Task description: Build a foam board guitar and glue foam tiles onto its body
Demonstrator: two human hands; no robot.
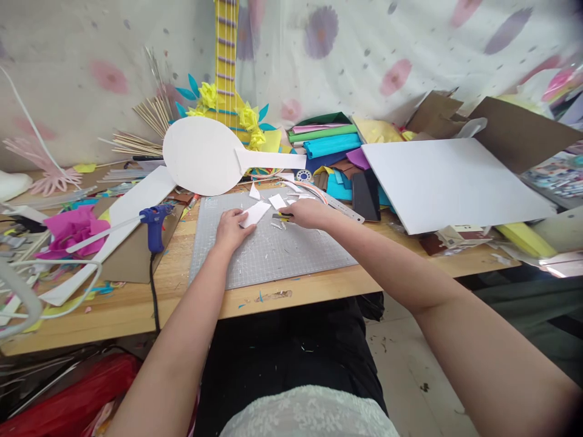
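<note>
My left hand (231, 229) rests on the grey cutting mat (273, 255), fingers pinching the near end of a small white foam-board piece (255, 213). My right hand (306, 213) lies just right of that piece, its fingers closed on a yellow-and-black utility knife (282, 216) whose tip points toward the piece. Small white offcuts (277, 201) lie scattered on the mat just beyond both hands.
A white paddle-shaped cutout (204, 156) lies behind the mat. A blue glue gun (153, 223) stands to the left, and a metal ruler (332, 203) lies to the right. A large white board (450, 182), rolled coloured paper (330, 142) and a black pouch (365, 195) crowd the right side.
</note>
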